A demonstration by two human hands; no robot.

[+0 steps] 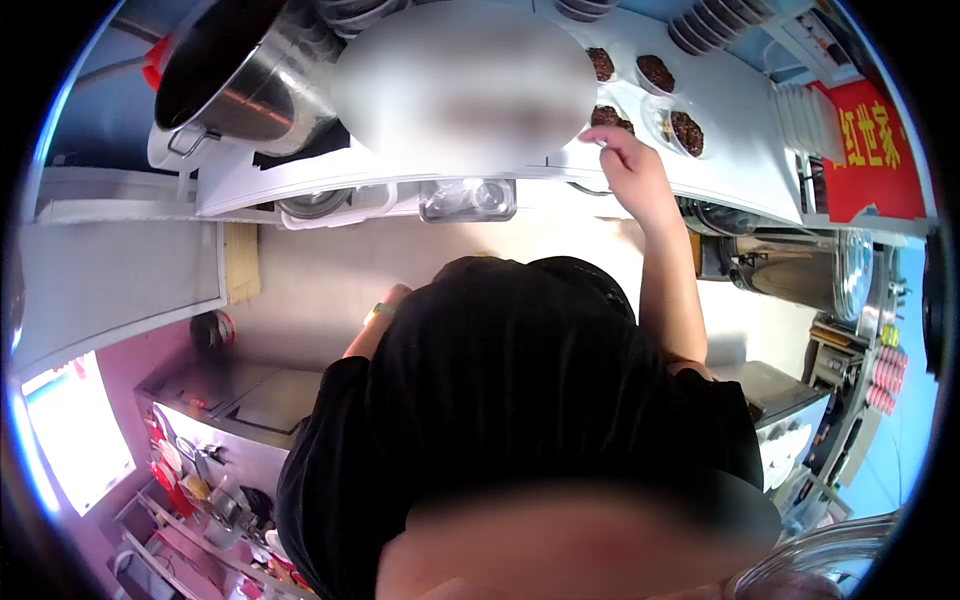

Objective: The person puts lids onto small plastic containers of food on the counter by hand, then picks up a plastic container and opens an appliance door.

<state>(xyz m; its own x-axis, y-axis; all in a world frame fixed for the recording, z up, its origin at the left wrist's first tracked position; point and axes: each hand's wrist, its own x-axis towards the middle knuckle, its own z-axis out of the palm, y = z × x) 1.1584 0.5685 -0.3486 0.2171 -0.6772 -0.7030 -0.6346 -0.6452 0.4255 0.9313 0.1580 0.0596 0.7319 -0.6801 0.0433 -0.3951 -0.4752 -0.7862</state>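
Observation:
My right hand point(632, 172) is over the front part of the white table point(740, 185), with its fingers curled together and a small pale glint at the fingertips that is too small to name. Just beyond it lies a cup of dark brown food point(612, 119). Similar portions stand further back, one point(687, 133) to the right and another point(655, 72) behind. My left hand point(397, 295) is low beside the black shirt, away from the table; its fingers are mostly hidden.
A large steel pot point(290, 90) stands at the table's left end. Stacked bowls point(715, 25) and white lids point(808, 122) are at the right, near a red sign point(870, 150). A blurred oval hides the table's middle. Clear containers point(467, 200) sit under its front edge.

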